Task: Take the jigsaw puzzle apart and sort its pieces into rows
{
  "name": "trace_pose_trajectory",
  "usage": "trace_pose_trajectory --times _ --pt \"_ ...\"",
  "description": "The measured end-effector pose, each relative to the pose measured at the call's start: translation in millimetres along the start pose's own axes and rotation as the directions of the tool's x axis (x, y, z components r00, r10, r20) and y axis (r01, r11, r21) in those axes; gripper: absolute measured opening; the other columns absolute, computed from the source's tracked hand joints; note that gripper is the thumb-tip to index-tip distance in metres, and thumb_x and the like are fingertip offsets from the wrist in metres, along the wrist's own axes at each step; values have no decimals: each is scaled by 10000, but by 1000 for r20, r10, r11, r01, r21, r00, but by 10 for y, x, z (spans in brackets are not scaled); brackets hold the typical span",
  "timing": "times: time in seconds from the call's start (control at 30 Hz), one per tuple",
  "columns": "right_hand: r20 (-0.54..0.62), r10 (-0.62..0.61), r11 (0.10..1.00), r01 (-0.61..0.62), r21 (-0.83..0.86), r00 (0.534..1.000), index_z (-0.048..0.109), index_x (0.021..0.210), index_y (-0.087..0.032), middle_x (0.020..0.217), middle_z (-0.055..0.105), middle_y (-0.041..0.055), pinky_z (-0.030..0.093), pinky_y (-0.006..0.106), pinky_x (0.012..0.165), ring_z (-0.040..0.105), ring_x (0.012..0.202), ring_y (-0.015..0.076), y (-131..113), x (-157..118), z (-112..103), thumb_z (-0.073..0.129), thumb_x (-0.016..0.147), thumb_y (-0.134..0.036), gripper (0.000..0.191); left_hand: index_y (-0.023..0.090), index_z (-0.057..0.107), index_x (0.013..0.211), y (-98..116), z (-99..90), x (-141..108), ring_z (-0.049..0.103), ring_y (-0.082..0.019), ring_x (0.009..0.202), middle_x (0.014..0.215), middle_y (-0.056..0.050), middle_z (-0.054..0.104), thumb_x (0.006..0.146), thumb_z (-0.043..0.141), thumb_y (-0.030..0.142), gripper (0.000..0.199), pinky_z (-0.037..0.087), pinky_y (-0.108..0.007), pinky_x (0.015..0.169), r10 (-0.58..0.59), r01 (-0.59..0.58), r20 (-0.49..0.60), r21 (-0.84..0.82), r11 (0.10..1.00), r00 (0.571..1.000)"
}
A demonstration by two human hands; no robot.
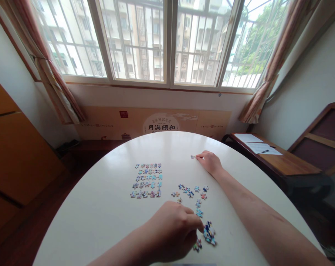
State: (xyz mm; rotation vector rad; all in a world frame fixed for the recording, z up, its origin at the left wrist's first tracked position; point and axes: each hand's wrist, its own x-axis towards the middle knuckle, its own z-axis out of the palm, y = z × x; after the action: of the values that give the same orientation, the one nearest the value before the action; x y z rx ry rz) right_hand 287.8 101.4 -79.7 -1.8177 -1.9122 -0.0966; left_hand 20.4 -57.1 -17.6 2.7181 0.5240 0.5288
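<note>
My right hand (pixel 211 162) reaches to the far right part of the white round table, thumb and fingertips closed on a jigsaw puzzle piece (pixel 192 157) at the tabletop. Close to me, my left hand (pixel 178 229) is curled, its index fingertip at the edge of a heap of puzzle pieces (pixel 210 234). Whatever its fingers hold, if anything, is hidden behind the hand. A smaller cluster of pieces (pixel 197 245) shows partly beside it. Between the two hands, loose puzzle pieces (pixel 188 190) lie scattered. To the left, several neat rows of puzzle pieces (pixel 146 178) lie flat.
The white table (pixel 92 207) has a curved edge all round. Beyond it stand a printed cardboard panel (pixel 106 120) and a barred window (pixel 139 40). On the right, a wooden side table (pixel 297 164) carries papers (pixel 260 148) and a pen. A wooden cabinet (pixel 14 155) is at left.
</note>
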Motion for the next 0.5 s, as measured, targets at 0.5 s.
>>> trace_pose_trajectory --times 0.5 --pt "-17 13 999 -12 46 1000 792 892 -296 939 720 18 452 268 690 653 835 191 18 3 9 588 897 -307 204 234 728 874 -3 16 -25 635 -134 586 716 17 704 757 517 97 278 494 -247 581 -1 1 -2 21 1000 1000"
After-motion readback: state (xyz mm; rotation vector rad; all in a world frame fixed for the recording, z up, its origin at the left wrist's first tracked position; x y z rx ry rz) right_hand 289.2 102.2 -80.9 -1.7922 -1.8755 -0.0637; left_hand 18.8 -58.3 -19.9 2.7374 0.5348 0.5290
